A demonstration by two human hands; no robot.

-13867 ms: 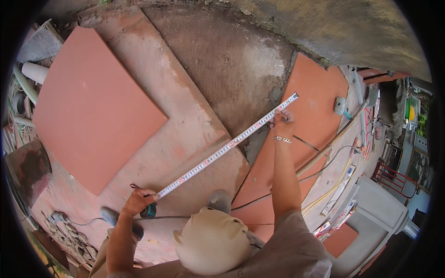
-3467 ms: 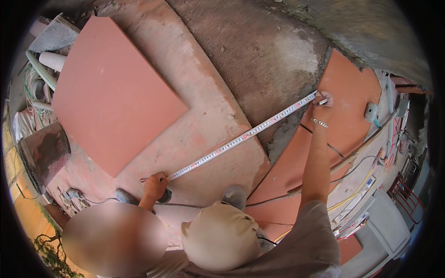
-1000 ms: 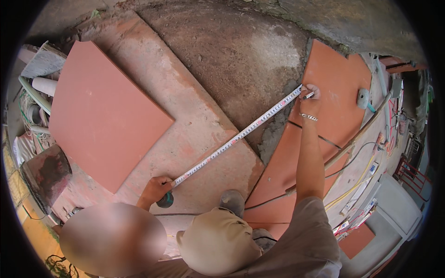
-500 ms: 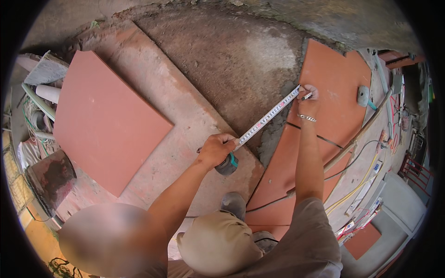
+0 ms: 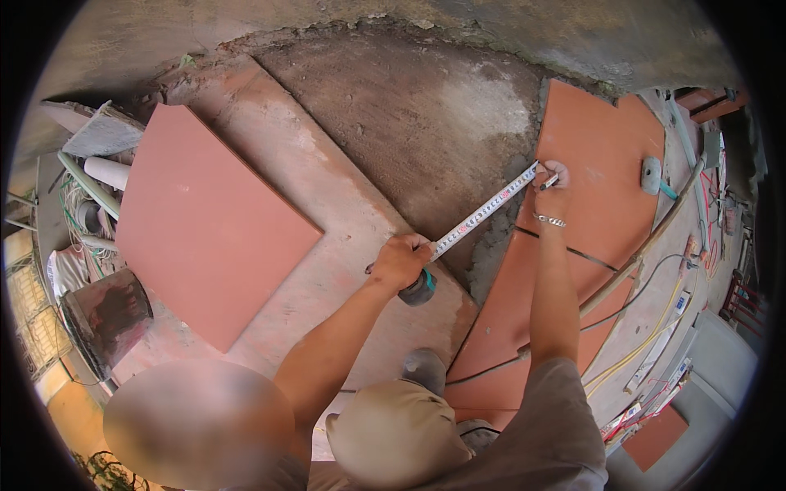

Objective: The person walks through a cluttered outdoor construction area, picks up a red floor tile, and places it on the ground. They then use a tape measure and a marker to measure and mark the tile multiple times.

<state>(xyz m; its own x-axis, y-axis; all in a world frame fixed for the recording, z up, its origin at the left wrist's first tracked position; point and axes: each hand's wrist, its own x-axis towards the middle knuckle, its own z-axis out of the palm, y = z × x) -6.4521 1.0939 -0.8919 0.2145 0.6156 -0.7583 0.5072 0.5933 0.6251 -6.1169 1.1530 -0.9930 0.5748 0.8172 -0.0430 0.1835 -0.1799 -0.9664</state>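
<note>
My left hand is closed around a tape measure with a dark case and teal trim. Its white blade runs out up and to the right, over bare ground, to the edge of an orange-red tile. There my right hand pinches the blade's end and also holds a pen with a dark barrel. A bracelet circles my right wrist. Left of my left hand, a large tile with one curved side lies loose on a pinkish slab.
A grey block-like tool with a teal handle rests on the right-hand tile. A wooden pole and cables lie beside it. To the left stand a stained container and pipes. A rough wall borders the far side.
The whole view has shifted a little, so everything sits slightly farther right and lower. Both hands keep their hold, with the tape still stretched between them.
</note>
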